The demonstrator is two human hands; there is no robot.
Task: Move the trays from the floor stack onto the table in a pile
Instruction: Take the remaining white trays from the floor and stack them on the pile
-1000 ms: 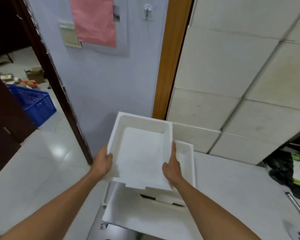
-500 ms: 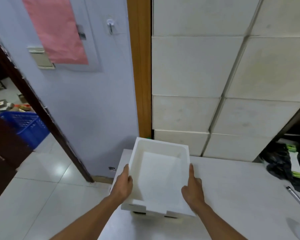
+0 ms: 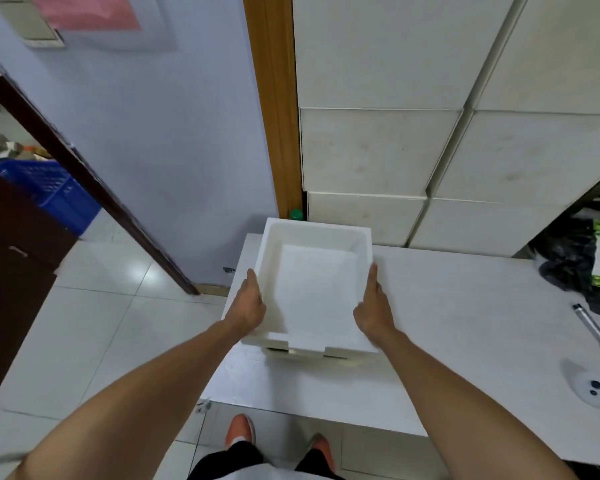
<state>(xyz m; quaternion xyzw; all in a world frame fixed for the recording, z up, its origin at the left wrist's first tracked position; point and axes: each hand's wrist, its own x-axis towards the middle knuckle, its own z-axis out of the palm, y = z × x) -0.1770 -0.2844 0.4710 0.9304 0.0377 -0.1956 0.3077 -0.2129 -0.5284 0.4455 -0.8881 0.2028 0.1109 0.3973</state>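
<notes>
A white foam tray (image 3: 314,289) sits on top of another white tray (image 3: 309,356) at the left end of the white table (image 3: 465,323); only the front edge of the lower tray shows beneath it. My left hand (image 3: 248,306) grips the top tray's left wall and my right hand (image 3: 373,306) grips its right wall. The floor stack is out of view.
A black pen (image 3: 596,336) and a white round object (image 3: 594,393) lie at the table's right. Dark bags (image 3: 582,265) sit at the far right. White foam boxes (image 3: 430,150) are stacked behind the table. A blue crate (image 3: 49,192) stands beyond the doorway on the left.
Both hands carried the tray forward and down onto the tray on the table. The view has tilted downward, so my feet now show.
</notes>
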